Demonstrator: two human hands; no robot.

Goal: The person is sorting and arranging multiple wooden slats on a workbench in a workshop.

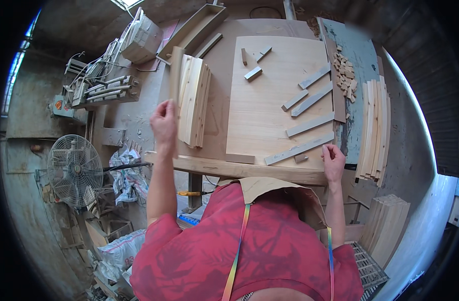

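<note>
My left hand [164, 120] is closed round the edge of a long, narrow wooden board [176, 75], tilted up beside a stack of pale wooden boards [193, 100]. At the front right, my right hand [333, 159] has its fingers curled together; whatever they may hold cannot be made out. It is beside the end of a long grey bar [299, 149] on a light wooden panel [259, 110]. A small wooden block [301, 158] lies near that bar. Further back on the panel are several more grey bars [309, 124] and a short metal block [253, 73].
Small wood offcuts [345, 75] are heaped at the panel's right, with upright-looking strips [374, 130] beyond. A wooden beam [239, 168] edges the bench in front of me. To the left are a machine with rods [109, 93] and a caged fan [75, 170]. A long open trough [194, 30] lies behind.
</note>
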